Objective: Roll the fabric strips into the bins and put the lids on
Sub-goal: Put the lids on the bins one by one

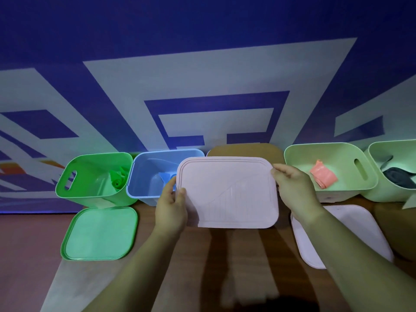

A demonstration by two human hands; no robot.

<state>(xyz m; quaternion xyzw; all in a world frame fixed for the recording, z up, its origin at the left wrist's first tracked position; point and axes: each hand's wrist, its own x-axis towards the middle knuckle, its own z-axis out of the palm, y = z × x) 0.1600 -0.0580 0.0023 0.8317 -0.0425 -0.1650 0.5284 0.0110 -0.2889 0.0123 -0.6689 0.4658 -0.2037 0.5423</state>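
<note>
I hold a pale pink lid (227, 192) in the air above the table. My left hand (171, 208) grips its left edge and my right hand (295, 190) grips its right edge. Behind the lid stands a row of bins. The green bin (74, 190) holds a rolled green strip (118, 179). The blue bin (144, 190) holds a blue strip (166, 176). A pale green bin (351, 174) holds a pink strip (323, 175). At the far right another pale green bin (378, 188) holds a dark strip (398, 176).
A green lid (100, 233) lies on the table in front of the green bin. Another pale pink lid (360, 224) lies at the right, partly under my right forearm. A brown shape (243, 149) shows behind the held lid. A blue and white patterned wall rises behind the bins.
</note>
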